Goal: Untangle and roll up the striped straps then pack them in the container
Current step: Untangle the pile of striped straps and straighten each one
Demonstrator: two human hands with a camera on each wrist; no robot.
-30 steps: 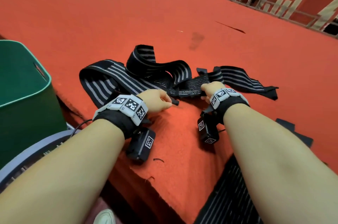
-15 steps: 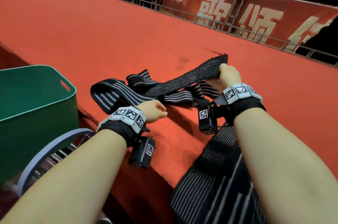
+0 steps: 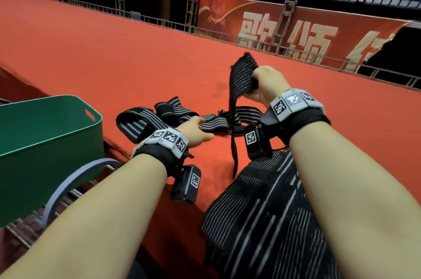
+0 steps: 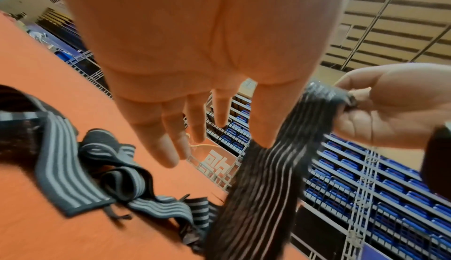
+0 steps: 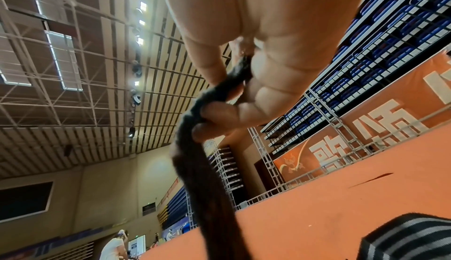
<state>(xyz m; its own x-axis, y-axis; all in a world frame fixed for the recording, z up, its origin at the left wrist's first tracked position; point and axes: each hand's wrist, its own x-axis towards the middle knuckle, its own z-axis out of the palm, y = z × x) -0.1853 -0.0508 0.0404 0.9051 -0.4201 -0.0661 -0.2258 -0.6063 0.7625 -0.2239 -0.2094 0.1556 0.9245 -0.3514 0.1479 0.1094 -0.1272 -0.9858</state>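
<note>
strap pinched in right hand fingers

Head view: even indoor light, red carpet bright and saturated, stands behind dim. Soft shadows only, no glare. Straight lines bow at the edges. Left wrist view: heavy motion blur on the lifted strap, palm too close and out of focus. Right wrist view: light comes from ceiling strip lamps, slightly blown out; hanging strap smeared dark, strong fisheye warp throughout.
</note>
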